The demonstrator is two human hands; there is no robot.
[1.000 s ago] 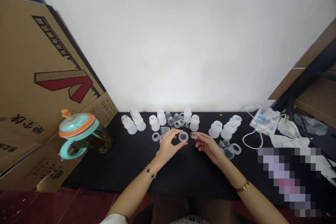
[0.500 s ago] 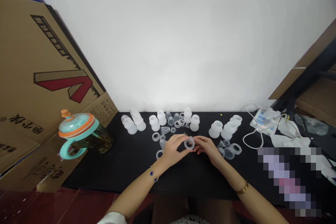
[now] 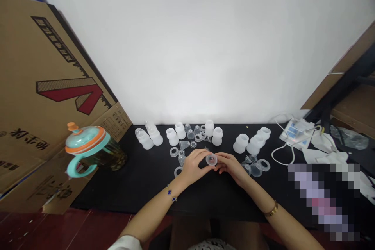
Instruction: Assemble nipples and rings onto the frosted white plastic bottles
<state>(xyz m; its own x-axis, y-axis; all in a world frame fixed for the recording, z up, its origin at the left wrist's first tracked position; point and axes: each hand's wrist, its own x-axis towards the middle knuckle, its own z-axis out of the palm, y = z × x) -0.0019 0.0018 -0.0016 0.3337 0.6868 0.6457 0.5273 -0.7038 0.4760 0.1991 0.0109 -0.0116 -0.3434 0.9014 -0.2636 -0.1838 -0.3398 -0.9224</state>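
My left hand [image 3: 193,166] grips a clear baby-bottle collar ring [image 3: 207,163] between thumb and fingers, above the near middle of the black table. A translucent bottle nipple [image 3: 212,159] sits within the ring, its base facing me. From the right, my right hand [image 3: 231,166] closes its fingertips on the nipple, partly behind the ring. Loose rings and nipples lie left of my hands, among them a ring [image 3: 174,152] and a clear dome cap [image 3: 184,145]. More rings [image 3: 264,165] and caps [image 3: 256,170] lie right of my right hand.
Several white bottles [image 3: 172,136] stand along the back, with capped ones [image 3: 145,140] at left and open ones [image 3: 241,143] at right. A lidded jug [image 3: 88,144] stands at left beside a large carton [image 3: 58,97]. A power strip with cables [image 3: 295,133] and papers are at right.
The ring, through which I could see before, now has the nipple filling its opening. Both hands have stayed in nearly the same place.
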